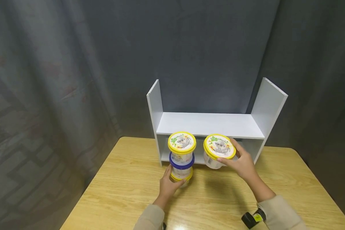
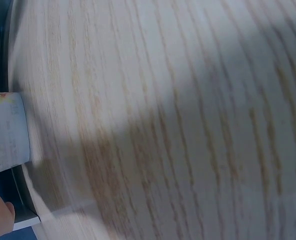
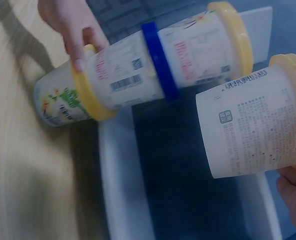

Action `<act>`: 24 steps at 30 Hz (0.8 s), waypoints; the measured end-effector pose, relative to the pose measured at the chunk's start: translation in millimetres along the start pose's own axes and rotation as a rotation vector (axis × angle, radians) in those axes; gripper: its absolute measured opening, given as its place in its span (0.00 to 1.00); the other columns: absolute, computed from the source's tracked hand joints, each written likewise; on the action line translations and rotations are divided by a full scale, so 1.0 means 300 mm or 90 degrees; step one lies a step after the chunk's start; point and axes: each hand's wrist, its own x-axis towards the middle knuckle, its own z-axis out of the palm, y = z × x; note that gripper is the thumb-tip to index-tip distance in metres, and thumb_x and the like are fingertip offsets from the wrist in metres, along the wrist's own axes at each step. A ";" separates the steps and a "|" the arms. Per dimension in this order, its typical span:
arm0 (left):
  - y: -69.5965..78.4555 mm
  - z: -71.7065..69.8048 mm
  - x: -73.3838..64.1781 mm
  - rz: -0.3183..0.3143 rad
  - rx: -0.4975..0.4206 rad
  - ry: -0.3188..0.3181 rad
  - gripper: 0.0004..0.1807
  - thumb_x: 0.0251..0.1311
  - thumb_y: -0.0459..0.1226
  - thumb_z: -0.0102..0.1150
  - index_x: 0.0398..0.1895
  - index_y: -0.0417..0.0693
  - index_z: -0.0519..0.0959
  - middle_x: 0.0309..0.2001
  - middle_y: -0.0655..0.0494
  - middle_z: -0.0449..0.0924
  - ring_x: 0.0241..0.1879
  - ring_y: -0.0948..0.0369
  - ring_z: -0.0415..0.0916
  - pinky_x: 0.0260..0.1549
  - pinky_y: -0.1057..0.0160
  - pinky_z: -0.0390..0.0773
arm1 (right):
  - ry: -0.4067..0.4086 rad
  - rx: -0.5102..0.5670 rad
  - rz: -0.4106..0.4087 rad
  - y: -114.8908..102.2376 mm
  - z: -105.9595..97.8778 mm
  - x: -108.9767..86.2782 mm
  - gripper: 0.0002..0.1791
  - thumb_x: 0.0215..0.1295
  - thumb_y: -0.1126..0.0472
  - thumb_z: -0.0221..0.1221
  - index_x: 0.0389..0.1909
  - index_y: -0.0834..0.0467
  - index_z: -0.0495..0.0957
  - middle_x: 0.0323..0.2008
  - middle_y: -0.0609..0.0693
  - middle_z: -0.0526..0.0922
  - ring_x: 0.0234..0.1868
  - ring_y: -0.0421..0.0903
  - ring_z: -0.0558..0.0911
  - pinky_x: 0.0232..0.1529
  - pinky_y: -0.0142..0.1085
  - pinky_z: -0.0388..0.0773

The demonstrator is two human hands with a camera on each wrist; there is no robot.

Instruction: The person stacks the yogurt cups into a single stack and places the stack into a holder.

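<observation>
Right hand [image 1: 242, 163]: thumb near, fingers far, it clasps the rim of a round white plastic tub with a yellow lid [image 1: 212, 162], raised above the pale wood-grain desk [image 1: 126, 179].

Left hand [image 1: 169, 185]: partly closed low on a three-high tower of matching round tubs, it holds the bottom tub [image 3: 60, 102] near its lid, a finger to the left and the thumb to the right.

Tub to tower: the raised tub hangs just right of the tower's top tub [image 1: 181, 157]; a gap parts the two, and the right hand is the nearer to that upper level.

Axes: tower upright, the raised tub's axis roughly parallel to it, lid uppermost.

Tub's look: white lid face inside a yellow rim, with green leaves, a grey round picture and dark lettering; a barcode and fine print run along its side in the right wrist view.

Tower's look: yellow lids top and bottom, a deep-blue lid [image 1: 181, 166] between them.

Setting: the tower appears to rest on the desk, in front of a white two-level shelf unit [image 1: 212, 123]; a dark grey curtain [image 1: 204, 48] hangs behind.
</observation>
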 end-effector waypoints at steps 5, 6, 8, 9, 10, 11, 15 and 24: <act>0.002 -0.002 0.000 0.003 0.000 0.004 0.49 0.34 0.50 0.68 0.61 0.40 0.57 0.61 0.45 0.56 0.59 0.49 0.54 0.57 0.51 0.53 | -0.009 -0.009 -0.008 -0.048 -0.008 0.016 0.50 0.42 0.56 0.67 0.63 0.64 0.49 0.60 0.65 0.55 0.59 0.63 0.56 0.56 0.51 0.58; 0.002 -0.002 0.000 0.005 0.001 0.005 0.49 0.34 0.50 0.68 0.61 0.40 0.57 0.61 0.45 0.56 0.59 0.48 0.54 0.57 0.50 0.53 | -0.011 -0.011 -0.010 -0.058 -0.010 0.019 0.49 0.42 0.56 0.67 0.63 0.64 0.50 0.61 0.65 0.54 0.59 0.63 0.56 0.56 0.50 0.58; 0.002 -0.001 -0.001 0.006 0.003 0.006 0.49 0.34 0.50 0.68 0.61 0.40 0.58 0.61 0.45 0.56 0.59 0.49 0.54 0.57 0.50 0.54 | -0.015 -0.013 -0.011 -0.078 -0.015 0.026 0.49 0.42 0.56 0.67 0.63 0.65 0.50 0.61 0.65 0.54 0.59 0.63 0.56 0.56 0.50 0.58; 0.002 -0.001 -0.001 0.007 0.003 0.006 0.49 0.34 0.50 0.68 0.61 0.40 0.58 0.61 0.45 0.56 0.59 0.48 0.54 0.57 0.50 0.54 | -0.017 -0.016 -0.011 -0.089 -0.018 0.029 0.49 0.42 0.56 0.67 0.63 0.65 0.50 0.61 0.65 0.54 0.59 0.63 0.56 0.56 0.50 0.58; 0.004 -0.001 -0.002 0.005 0.003 0.005 0.49 0.34 0.50 0.68 0.61 0.40 0.58 0.61 0.46 0.56 0.59 0.49 0.54 0.57 0.51 0.54 | -0.018 -0.017 -0.013 -0.099 -0.021 0.033 0.49 0.42 0.56 0.67 0.63 0.66 0.50 0.61 0.65 0.54 0.59 0.63 0.56 0.56 0.50 0.58; 0.005 -0.001 -0.003 0.004 0.003 0.004 0.49 0.34 0.50 0.68 0.61 0.40 0.58 0.61 0.46 0.56 0.59 0.49 0.54 0.57 0.51 0.54 | -0.021 -0.018 -0.011 -0.110 -0.025 0.036 0.49 0.42 0.55 0.67 0.63 0.65 0.50 0.61 0.65 0.53 0.59 0.62 0.56 0.56 0.51 0.58; 0.007 -0.001 -0.004 0.003 0.003 0.002 0.49 0.34 0.49 0.68 0.61 0.40 0.57 0.61 0.46 0.56 0.59 0.49 0.54 0.57 0.51 0.54 | -0.025 -0.014 -0.018 -0.148 -0.038 0.051 0.49 0.42 0.54 0.66 0.63 0.65 0.50 0.61 0.63 0.54 0.60 0.60 0.55 0.56 0.50 0.58; 0.008 -0.002 -0.003 -0.010 0.009 -0.002 0.49 0.34 0.49 0.68 0.62 0.42 0.57 0.62 0.47 0.55 0.59 0.49 0.54 0.57 0.51 0.53 | -0.043 0.001 -0.019 -0.222 -0.055 0.085 0.50 0.41 0.51 0.66 0.63 0.61 0.50 0.62 0.59 0.55 0.61 0.57 0.55 0.56 0.49 0.58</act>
